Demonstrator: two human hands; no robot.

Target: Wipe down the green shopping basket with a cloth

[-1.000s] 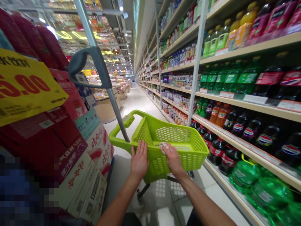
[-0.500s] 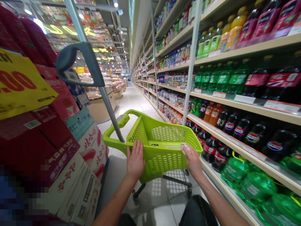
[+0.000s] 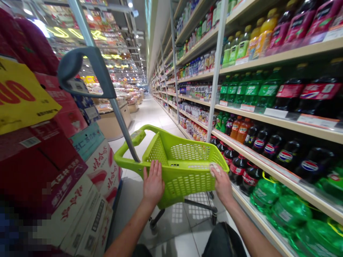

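A lime-green plastic shopping cart stands side-on in front of me, its perforated basket above dark metal legs and casters. My left hand lies flat against the basket's near side, fingers extended, just under the rim. At the front end of the basket, my right hand presses a crumpled whitish cloth onto the near rim. A grey pole with a looped grey handle rises from the cart's rear, left of my left hand.
Shelves of drink bottles line the right side, with large green bottles at the bottom. Stacked drink cartons and a yellow price sign crowd the left. Between them a tiled aisle runs ahead past display counters.
My right hand has slid slightly right along the basket rim with the cloth. My left hand stays on the basket's side. The whole view has shifted a little.
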